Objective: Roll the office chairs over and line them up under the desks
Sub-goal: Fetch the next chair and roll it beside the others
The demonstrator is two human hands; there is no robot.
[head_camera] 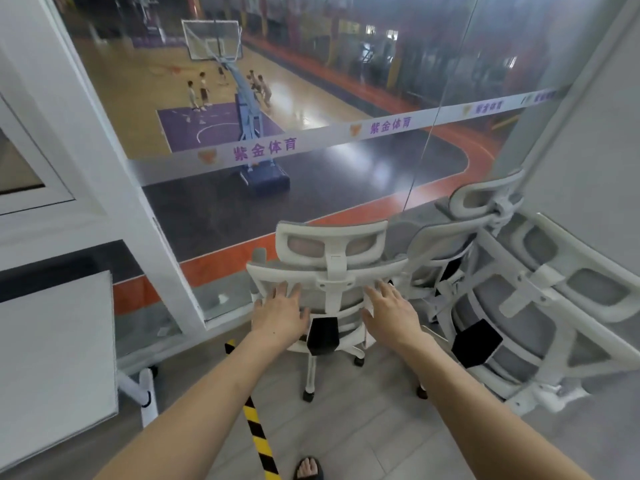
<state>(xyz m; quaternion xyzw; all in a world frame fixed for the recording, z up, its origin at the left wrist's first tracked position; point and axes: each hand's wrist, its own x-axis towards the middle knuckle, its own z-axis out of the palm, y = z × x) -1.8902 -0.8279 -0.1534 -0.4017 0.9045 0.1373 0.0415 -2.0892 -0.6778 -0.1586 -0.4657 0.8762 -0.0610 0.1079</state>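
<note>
A white office chair (332, 275) with a grey mesh back and a headrest stands in front of me, its back turned toward me, close to a glass wall. My left hand (280, 311) lies flat on the left side of its backrest, fingers spread. My right hand (389, 308) lies flat on the right side of the same backrest, fingers apart. Neither hand is closed around the frame. A second chair (460, 251) of the same kind stands just right of it, and a third chair (540, 306) fills the right side, very near me.
The glass wall (311, 188) ahead overlooks a basketball court below. A white board on a wheeled stand (55, 362) stands at the left. A yellow-and-black striped strip (258, 434) runs along the grey floor between my arms. A grey wall is on the right.
</note>
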